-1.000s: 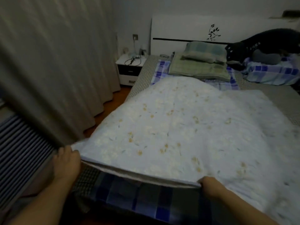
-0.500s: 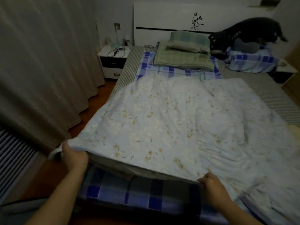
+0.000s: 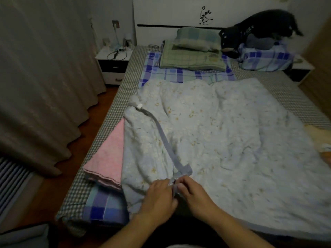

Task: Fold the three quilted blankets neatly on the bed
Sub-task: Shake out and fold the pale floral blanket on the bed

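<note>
No text I can read anywhere. White tag [image 3: 139, 105] on the quilt [image 3: 223, 136] edge is too small & blurred; headboard [image 3: 179, 13] has a leaf motif only, no words.

The wide bed with a grey-checked mattress cover [image 3: 114, 122] carries a blue plaid sheet [image 3: 105, 206], a pale blue floral quilted blanket [image 3: 223, 140] spread over a folded pink blanket [image 3: 109, 158], and green plaid pillows [image 3: 193, 56] near the white headboard [image 3: 170, 13].
</note>
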